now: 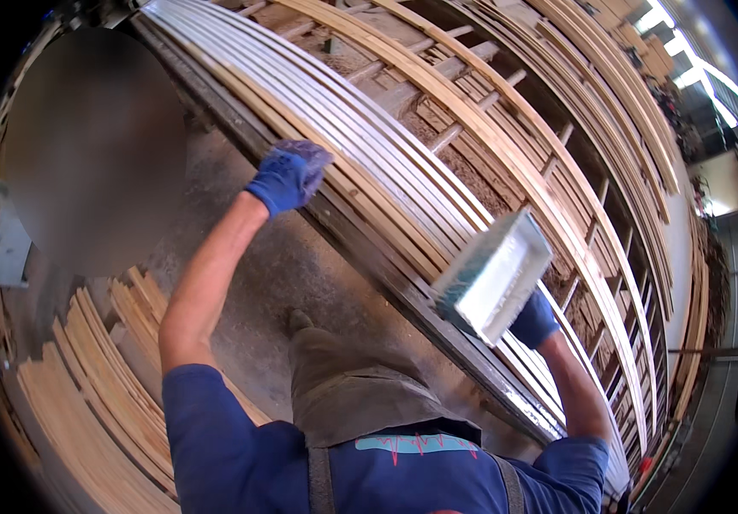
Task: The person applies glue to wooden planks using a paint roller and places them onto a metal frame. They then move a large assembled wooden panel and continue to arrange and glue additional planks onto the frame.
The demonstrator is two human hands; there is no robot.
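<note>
My left hand (290, 176), in a blue glove, is at the bench edge over the nearest wooden strips (356, 184). Its fingers are curled closed; whatever they may hold is hidden. With my gloved right hand (533, 320) I grip a rectangular tub (497, 274) from its far side, tilted so that its white-coated inside shows. Blue-green smears mark the outside of the tub. Beneath it runs a row of long, narrow strips (369, 128), white or shiny on top, side by side along the bench.
A dark bench rail (335, 224) runs diagonally past me. Beyond the strips lies a rack with rungs (446, 137) and long boards (506, 146). Stacked planks (86, 403) are on the lower left, beside the concrete floor (258, 283). A grey box (2, 236) stands at far left.
</note>
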